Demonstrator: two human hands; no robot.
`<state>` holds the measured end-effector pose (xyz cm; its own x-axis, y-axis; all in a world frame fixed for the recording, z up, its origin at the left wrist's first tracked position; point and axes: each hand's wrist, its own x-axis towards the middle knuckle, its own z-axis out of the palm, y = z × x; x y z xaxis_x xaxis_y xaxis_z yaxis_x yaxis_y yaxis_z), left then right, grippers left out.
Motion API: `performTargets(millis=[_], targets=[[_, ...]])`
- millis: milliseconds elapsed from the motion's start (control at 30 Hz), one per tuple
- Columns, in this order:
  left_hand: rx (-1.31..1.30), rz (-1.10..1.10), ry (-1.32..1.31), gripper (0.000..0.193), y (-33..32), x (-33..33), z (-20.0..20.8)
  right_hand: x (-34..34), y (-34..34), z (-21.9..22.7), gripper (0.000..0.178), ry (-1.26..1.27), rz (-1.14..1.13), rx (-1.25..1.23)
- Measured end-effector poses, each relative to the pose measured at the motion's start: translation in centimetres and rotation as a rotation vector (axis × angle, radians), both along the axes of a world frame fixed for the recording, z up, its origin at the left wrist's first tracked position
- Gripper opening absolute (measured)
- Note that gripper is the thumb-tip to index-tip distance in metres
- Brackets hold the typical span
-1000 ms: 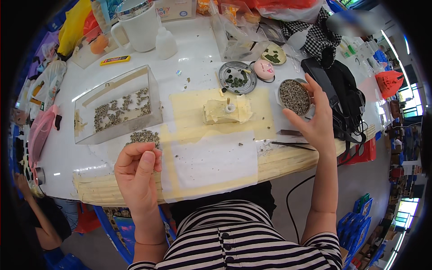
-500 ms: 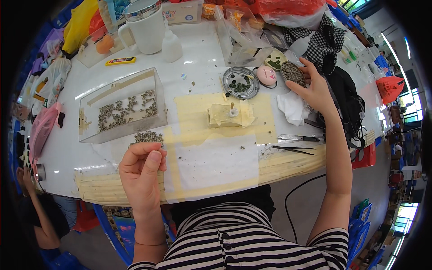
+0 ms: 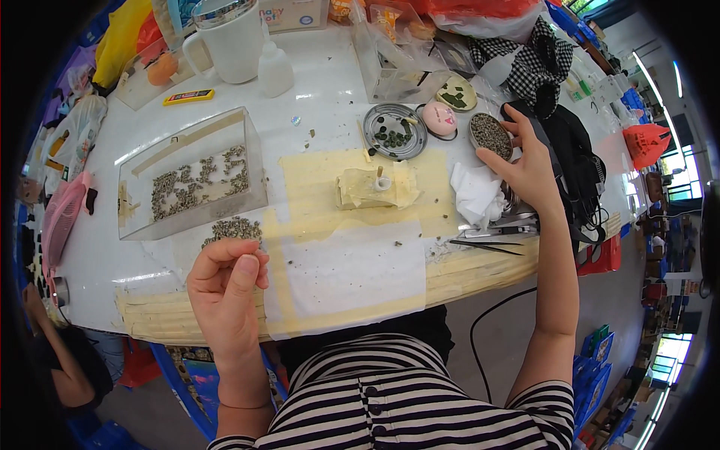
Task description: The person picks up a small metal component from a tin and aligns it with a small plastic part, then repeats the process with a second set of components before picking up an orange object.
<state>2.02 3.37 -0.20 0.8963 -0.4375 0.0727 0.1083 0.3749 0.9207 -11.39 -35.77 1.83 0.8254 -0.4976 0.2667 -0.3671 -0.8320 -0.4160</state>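
My right hand (image 3: 529, 166) reaches to the right side of the table, thumb and fingers around the rim of a round dish (image 3: 491, 136) full of tiny grey-brown pieces. My left hand (image 3: 227, 300) is raised over the near left edge, its thumb and fingertips pinched together; anything between them is too small to see. Just beyond it lies a loose pile of the same small pieces (image 3: 234, 230). A clear rectangular box (image 3: 259, 176) behind the pile holds more of them. At the centre stands a tape-covered block (image 3: 360, 191) with a small white ring-like part on top.
Dark green bits lie in a round glass dish (image 3: 421, 142) and a pale round container (image 3: 466, 90). A pink round case (image 3: 439, 120) stands between them. Crumpled tissue (image 3: 474, 196) and dark tweezers (image 3: 487, 246) are near my right forearm. A white jug (image 3: 229, 49) and squeeze bottle (image 3: 276, 71) stand behind.
My right hand and the round dish have come slightly nearer, away from the pale container. The left hand keeps its pinch. The whole view has shifted a little.
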Motion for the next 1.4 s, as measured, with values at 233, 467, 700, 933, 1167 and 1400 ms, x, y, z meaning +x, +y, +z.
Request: performTargets(millis=[233, 467, 700, 933, 1167, 1400], targets=[[0.010, 0.014, 0.001, 0.014, 0.0, 0.1, -0.2, 0.1, -0.5, 0.0, 0.080, 0.005, -0.045, -0.092], [0.013, 0.009, -0.007, 0.015, 0.1, 0.1, -0.4, -3.2, 1.0, 3.3, 0.023, 0.046, -0.137, -0.069], [0.031, 0.009, -0.025, 0.015, 0.2, 0.1, -0.4, -5.2, 3.1, 3.0, 0.017, 0.033, -0.042, -0.217], [0.049, 0.013, -0.026, 0.014, -0.1, 0.2, -0.4, -4.4, 6.0, 2.0, 0.020, 0.044, 0.159, -0.068], [0.060, 0.021, -0.035, 0.014, -0.1, 0.4, -0.7, -2.4, 5.7, 5.1, 0.016, 0.045, 0.103, 0.149], [0.067, 0.024, -0.031, 0.014, -0.2, 0.4, -0.6, -3.1, 6.1, 4.3, 0.023, 0.258, 0.329, -0.006]])
